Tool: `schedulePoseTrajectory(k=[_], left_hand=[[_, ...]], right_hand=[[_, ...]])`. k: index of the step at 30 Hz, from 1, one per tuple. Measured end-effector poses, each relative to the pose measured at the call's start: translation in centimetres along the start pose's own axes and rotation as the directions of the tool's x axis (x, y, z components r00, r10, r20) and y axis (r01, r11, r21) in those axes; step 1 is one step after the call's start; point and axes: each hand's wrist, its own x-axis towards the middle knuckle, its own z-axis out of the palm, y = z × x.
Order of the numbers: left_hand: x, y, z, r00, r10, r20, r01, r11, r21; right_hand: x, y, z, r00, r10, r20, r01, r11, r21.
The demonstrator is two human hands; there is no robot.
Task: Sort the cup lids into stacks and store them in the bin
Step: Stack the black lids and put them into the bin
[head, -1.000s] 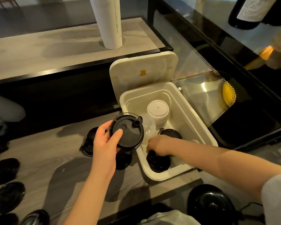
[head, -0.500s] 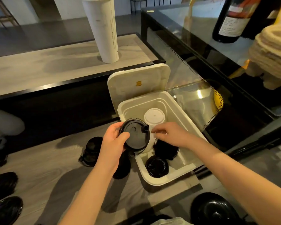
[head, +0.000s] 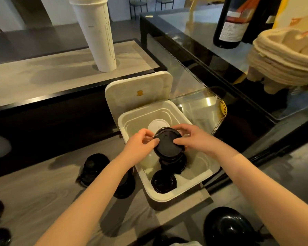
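Both hands hold 1 black lid (head: 167, 146) over the open white bin (head: 210, 172). The left hand (head: 139, 148) pinches the lid's left rim. The right hand (head: 196, 139) pinches its right rim, with fingers (head: 180, 128) curled over the far edge. The lid is tilted, its top facing the camera. Directly below it in the bin sits a black lid stack (head: 176, 164). A second black stack (head: 164, 181) stands at the bin's near end and a white lid stack (head: 156, 123) at its far end. The bin sits at the right edge of the wood-grain surface (head: 43, 189), with its hinged cover (head: 139, 93) upright behind it. Loose black lids (head: 94, 167) lie on the surface just left of the bin.
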Motion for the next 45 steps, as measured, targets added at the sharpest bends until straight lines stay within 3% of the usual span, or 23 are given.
schedulePoseTrajectory(k=[2, 4, 6, 8, 17, 26, 31, 33, 35, 37, 45], left_hand=[[0.3, -0.6, -0.4, 0.993, 0.112, 0.032, -0.116, 0.934, 0.339], [0.5, -0.9, -0.5, 0.971, 0.163, 0.173, -0.235, 0.759, 0.607], [0.7, -1.4, -0.2, 0.945, 0.150, 0.290, -0.322, 0.570, 0.756], [0.9, -1.7, 0.0, 0.938, 0.146, 0.315, -0.345, 0.491, 0.800], [0.5, -2.2, 0.2, 0.945, 0.184, 0.270, -0.327, 0.520, 0.789], [0.4, -2.1, 0.2, 0.948, 0.195, 0.252, -0.318, 0.527, 0.789], [0.3, -2.0, 0.3, 0.948, 0.206, 0.244, -0.317, 0.533, 0.784], [0.3, -2.0, 0.3, 0.948, 0.203, 0.245, -0.317, 0.530, 0.786], [0.3, -2.1, 0.3, 0.948, 0.196, 0.249, -0.316, 0.527, 0.789], [0.3, -2.1, 0.3, 0.948, 0.195, 0.250, -0.316, 0.527, 0.789], [0.4, -2.4, 0.4, 0.950, 0.191, 0.246, -0.310, 0.521, 0.795]], right_hand=[[0.3, -0.1, -0.4, 0.999, -0.006, -0.047, -0.006, 0.967, -0.254], [0.8, -0.3, -0.4, 1.000, 0.002, -0.024, -0.015, 0.840, -0.543], [1.8, -0.5, 0.2, 0.997, 0.044, 0.057, 0.010, 0.695, -0.719], [3.1, -0.2, 1.3, 0.987, 0.109, 0.116, 0.024, 0.619, -0.785], [7.5, 3.5, 3.8, 0.958, 0.272, 0.087, -0.040, 0.430, -0.902], [7.5, 4.8, 3.9, 0.990, 0.075, 0.120, 0.087, 0.349, -0.933], [5.8, 4.2, 2.6, 0.984, -0.025, 0.175, 0.168, 0.440, -0.882], [5.0, 3.9, 2.6, 0.965, 0.075, 0.253, 0.211, 0.355, -0.911], [4.9, 3.9, 3.2, 0.941, 0.192, 0.277, 0.242, 0.187, -0.952], [5.4, 4.3, 3.7, 0.942, 0.202, 0.267, 0.253, 0.091, -0.963], [6.0, 4.7, 4.0, 0.958, 0.119, 0.260, 0.248, 0.107, -0.963]])
